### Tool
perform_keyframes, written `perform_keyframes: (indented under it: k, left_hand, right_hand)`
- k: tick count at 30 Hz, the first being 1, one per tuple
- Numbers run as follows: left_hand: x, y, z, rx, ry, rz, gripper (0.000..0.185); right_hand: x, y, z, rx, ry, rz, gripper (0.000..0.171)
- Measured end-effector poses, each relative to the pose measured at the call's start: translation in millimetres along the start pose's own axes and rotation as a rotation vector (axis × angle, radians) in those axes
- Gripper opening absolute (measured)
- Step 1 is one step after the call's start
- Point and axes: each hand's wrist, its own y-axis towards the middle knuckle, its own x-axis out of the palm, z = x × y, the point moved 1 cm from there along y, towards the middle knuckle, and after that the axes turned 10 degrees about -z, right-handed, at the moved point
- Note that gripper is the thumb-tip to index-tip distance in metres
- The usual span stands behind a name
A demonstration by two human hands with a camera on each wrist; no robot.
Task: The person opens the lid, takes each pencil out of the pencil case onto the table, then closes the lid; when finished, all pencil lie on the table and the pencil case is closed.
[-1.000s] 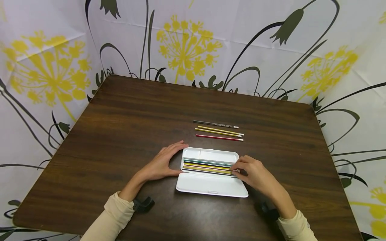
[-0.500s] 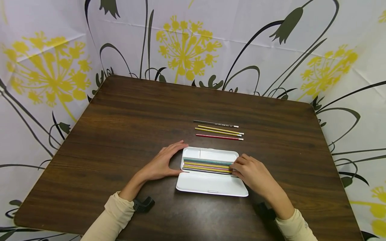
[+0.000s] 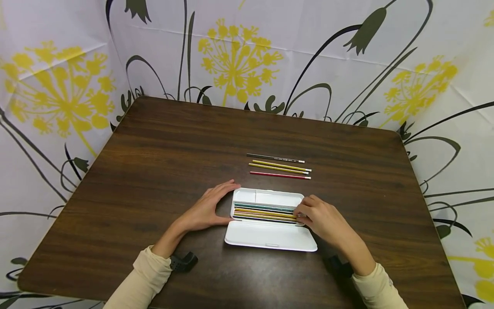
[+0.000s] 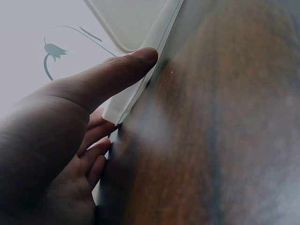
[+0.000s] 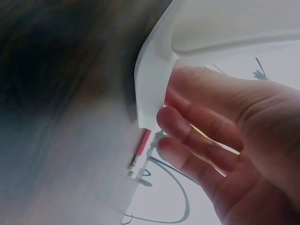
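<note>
A white pencil case (image 3: 270, 237) lies with its lid folded toward me, and several pencils (image 3: 264, 213), yellow, green, dark and red, fill its long compartment. My left hand (image 3: 210, 207) holds the case's left end, thumb at the near corner and fingertips at the far one. In the left wrist view the thumb (image 4: 126, 70) presses along the case's edge. My right hand (image 3: 322, 216) reaches into the right end, its thumb and fingers curled on the pencil ends. The right wrist view shows its fingers (image 5: 197, 140) bent over the case's wall (image 5: 154, 84), hiding the fingertips.
Behind the case, several pencils lie side by side on the dark wooden table (image 3: 173, 146): a black pencil (image 3: 275, 158), two yellow ones and a red pencil (image 3: 279, 175). A flower-patterned curtain (image 3: 239, 51) hangs around the table's back and sides.
The right hand's fingers have shifted slightly among the pencil ends, and the pencils in the case have moved a little against each other. The left hand stays in place.
</note>
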Motion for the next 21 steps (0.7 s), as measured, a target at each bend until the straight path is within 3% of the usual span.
perform_keyframes:
  k: [9, 21]
  left_hand:
    - [-0.5, -2.9, -0.4, -0.014, -0.002, 0.002, 0.092]
    - [0.3, 1.4, 2.0, -0.019, -0.015, -0.011, 0.092]
  right_hand:
    - [2.9, 0.4, 3.6, -0.058, 0.045, 0.045, 0.016]
    - [1.8, -4.5, 11.5, -0.056, 0.140, 0.038, 0.016]
